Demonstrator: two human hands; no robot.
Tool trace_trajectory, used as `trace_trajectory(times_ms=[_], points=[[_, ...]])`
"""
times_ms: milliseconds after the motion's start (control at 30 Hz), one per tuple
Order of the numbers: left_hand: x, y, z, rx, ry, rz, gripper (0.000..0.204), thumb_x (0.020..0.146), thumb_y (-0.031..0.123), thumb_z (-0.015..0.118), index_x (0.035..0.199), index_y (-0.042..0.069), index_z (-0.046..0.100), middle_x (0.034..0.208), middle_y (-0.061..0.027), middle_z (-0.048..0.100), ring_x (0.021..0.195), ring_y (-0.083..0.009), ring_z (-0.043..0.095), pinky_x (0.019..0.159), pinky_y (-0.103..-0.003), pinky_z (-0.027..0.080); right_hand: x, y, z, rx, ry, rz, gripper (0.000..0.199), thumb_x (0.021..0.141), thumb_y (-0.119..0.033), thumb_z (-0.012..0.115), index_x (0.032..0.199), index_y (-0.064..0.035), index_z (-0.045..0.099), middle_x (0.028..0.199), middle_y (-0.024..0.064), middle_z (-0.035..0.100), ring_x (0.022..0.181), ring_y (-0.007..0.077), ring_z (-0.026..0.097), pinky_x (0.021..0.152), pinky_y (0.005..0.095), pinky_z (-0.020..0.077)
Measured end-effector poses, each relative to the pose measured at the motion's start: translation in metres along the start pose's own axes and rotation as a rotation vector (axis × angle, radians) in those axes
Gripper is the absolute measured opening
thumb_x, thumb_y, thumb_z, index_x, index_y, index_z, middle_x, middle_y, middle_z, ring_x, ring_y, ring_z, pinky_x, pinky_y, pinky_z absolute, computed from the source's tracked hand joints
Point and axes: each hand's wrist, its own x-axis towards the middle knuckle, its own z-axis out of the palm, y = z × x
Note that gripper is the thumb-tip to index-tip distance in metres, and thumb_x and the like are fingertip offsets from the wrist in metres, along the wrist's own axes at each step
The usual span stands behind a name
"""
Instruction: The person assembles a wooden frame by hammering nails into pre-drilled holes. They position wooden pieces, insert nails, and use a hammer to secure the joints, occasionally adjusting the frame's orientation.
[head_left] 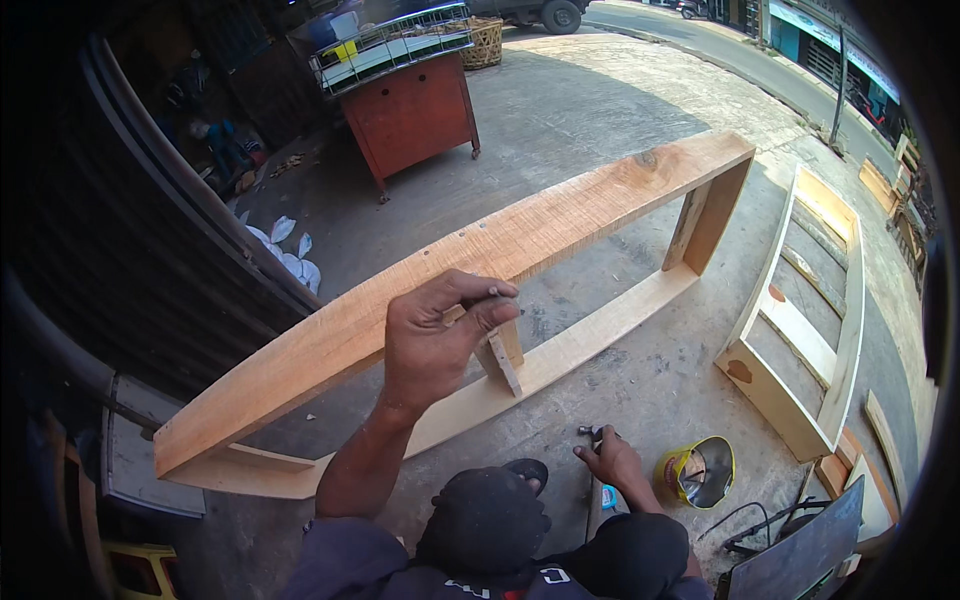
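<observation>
Frame [560,228] partly behind left fingers [490,318], bucket [671,470], red cart [412,128]

The wooden frame [560,222] has a roomy gap right of the crosspiece [505,362], so a hand fits through. Crosspiece blocks the middle tho, and a bucket [674,472] crowds the right hand [614,462] outward.

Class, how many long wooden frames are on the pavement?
2: the first frame stands on edge, beyond the left hand; the second frame lies to the right.
</observation>
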Motion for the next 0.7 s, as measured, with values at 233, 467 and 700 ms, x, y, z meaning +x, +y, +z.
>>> trace_trajectory(times_ms=[233, 467, 700], points=[[0.072, -0.003, -0.042, 0.578, 0.261, -0.333, 0.028, 0.091, 0.026, 0.079, 0.108, 0.004, 0.08, 0.092, -0.0097, 0.08, 0.082, -0.0143, 0.073, 0.079, -0.031, 0.055, 0.005, 0.089, 0.109, 0.036, 0.231, 0.234, 0.056, 0.08, -0.03, 0.076, 0.12, 0.0003, 0.052, 0.099, 0.0344, 0.07, 0.101, 0.0447, 0.071, 0.09, 0.0517, 0.0546], [0.066, -0.006, -0.039, 0.572, 0.288, -0.383, 0.029, 0.09, 0.028, 0.079, 0.109, 0.007, 0.081, 0.092, -0.008, 0.08, 0.082, -0.0156, 0.073, 0.08, -0.032, 0.055, -0.008, 0.043, -0.021, 0.715, 0.305, 0.01, 0.049, 0.093, -0.023, 0.068, 0.131, 0.0019, 0.05, 0.093, 0.0153, 0.064, 0.07, 0.0238, 0.068, 0.053, 0.0366, 0.0571], [0.066, -0.005, -0.034, 0.637, 0.253, -0.374, 0.027, 0.091, 0.029, 0.078, 0.109, 0.009, 0.081, 0.087, -0.0078, 0.08, 0.079, -0.014, 0.072, 0.078, -0.031, 0.054, -0.089, -0.105, -0.191, 0.281, 0.562, -0.442, 0.064, 0.105, -0.018, 0.052, 0.163, -0.0126, 0.026, 0.083, 0.014, 0.065, 0.068, 0.0247, 0.066, 0.066, 0.0408, 0.0533]])
